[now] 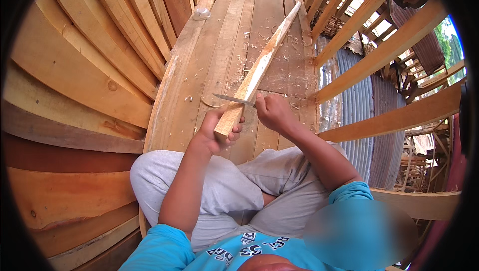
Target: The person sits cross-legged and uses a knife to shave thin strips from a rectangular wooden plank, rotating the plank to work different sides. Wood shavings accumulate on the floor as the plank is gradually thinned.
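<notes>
A long squared wooden stick (259, 69) points away from me, its far end tapering to a narrow tip. My left hand (218, 129) is wrapped round its near end from below, fingers curled over the right side. In my closed right hand (274, 111) is the handle of a knife (232, 99), mostly hidden by the fist. The knife's thin blade lies across the stick just beyond my left hand, with its point sticking out to the left. A thin curl of wood (210, 103) shows beside the blade.
I sit cross-legged on a plank floor (214, 61) scattered with shavings. Curved timber planks (85, 66) rise at my left. Wooden ribs (359, 84) stand at my right, with corrugated metal sheets (357, 106) beyond. A small clear container (201, 14) sits far left.
</notes>
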### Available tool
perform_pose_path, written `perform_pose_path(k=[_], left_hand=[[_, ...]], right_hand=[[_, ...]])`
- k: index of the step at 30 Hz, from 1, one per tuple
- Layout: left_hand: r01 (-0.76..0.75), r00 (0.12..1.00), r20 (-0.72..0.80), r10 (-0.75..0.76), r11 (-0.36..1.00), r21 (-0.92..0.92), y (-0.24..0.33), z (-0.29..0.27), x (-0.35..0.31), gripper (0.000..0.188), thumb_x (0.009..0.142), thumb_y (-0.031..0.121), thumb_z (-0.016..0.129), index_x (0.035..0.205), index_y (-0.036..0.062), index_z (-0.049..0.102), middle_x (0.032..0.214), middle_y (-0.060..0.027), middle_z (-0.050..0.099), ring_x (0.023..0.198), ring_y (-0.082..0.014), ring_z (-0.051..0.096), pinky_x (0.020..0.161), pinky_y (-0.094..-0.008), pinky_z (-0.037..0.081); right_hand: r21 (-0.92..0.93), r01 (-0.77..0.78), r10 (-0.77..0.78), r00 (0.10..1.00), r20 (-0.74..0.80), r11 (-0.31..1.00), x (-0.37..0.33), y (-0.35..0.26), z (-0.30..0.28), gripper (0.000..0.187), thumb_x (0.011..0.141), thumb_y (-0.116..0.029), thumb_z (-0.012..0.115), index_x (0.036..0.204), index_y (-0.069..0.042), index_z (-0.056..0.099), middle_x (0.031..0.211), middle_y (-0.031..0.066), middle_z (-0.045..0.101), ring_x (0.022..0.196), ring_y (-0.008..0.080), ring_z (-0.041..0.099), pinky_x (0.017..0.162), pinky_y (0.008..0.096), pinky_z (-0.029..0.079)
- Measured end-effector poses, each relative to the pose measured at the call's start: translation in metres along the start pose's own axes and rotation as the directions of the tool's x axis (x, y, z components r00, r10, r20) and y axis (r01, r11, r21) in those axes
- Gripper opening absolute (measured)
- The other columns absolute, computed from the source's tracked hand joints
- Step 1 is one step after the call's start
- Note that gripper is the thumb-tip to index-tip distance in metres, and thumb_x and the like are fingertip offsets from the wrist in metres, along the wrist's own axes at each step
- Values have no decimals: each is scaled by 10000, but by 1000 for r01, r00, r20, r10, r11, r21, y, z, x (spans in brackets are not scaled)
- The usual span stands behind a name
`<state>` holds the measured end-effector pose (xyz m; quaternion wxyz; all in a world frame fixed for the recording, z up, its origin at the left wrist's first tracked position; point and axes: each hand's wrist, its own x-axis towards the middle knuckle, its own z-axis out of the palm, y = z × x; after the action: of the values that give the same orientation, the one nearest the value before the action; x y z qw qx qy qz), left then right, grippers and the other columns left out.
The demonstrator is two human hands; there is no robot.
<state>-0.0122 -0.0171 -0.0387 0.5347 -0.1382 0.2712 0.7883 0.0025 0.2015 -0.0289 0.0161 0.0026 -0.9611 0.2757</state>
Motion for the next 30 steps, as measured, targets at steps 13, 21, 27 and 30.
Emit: perform_pose_path(k=[13, 21, 27, 30], left_hand=[[33, 991, 134, -21, 996, -84, -9, -8, 13, 380, 978, 376, 425, 1025, 21, 553, 725, -18, 528, 537, -98, 494, 441, -215, 373], [71, 979, 202, -33, 981, -182, -5, -4, 21, 342, 943, 299, 431, 1086, -3, 503, 748, -13, 483, 541, -84, 467, 436, -203, 399], [163, 952, 299, -63, 933, -320, -3, -2, 23, 331, 925, 273, 417, 1071, -12, 501, 742, -27, 484, 568, -100, 480, 439, -215, 419], [134, 963, 261, -69, 961, -241, -10, 4, 22, 338, 944, 295, 418, 1059, -6, 516, 734, -35, 491, 556, -116, 483, 440, -224, 425]], right_hand=[[-61, 48, -63, 957, -283, 997, 15, 20, 16, 458, 924, -242, 491, 579, 32, 616, 570, 274, 569, 547, 471, 596, 581, 559, 490], [-99, 41, -68, 959, -277, 994, 25, 27, 13, 485, 932, -257, 459, 572, 28, 616, 589, 273, 586, 551, 468, 600, 592, 560, 498], [-100, -5, -26, 953, -303, 995, 33, 29, 10, 524, 951, -306, 435, 599, 33, 623, 640, 290, 596, 637, 486, 619, 659, 562, 504], [-78, -166, 121, 906, -406, 983, 47, 66, -7, 527, 962, -320, 401, 678, 42, 658, 737, 319, 626, 757, 495, 646, 757, 561, 509]])
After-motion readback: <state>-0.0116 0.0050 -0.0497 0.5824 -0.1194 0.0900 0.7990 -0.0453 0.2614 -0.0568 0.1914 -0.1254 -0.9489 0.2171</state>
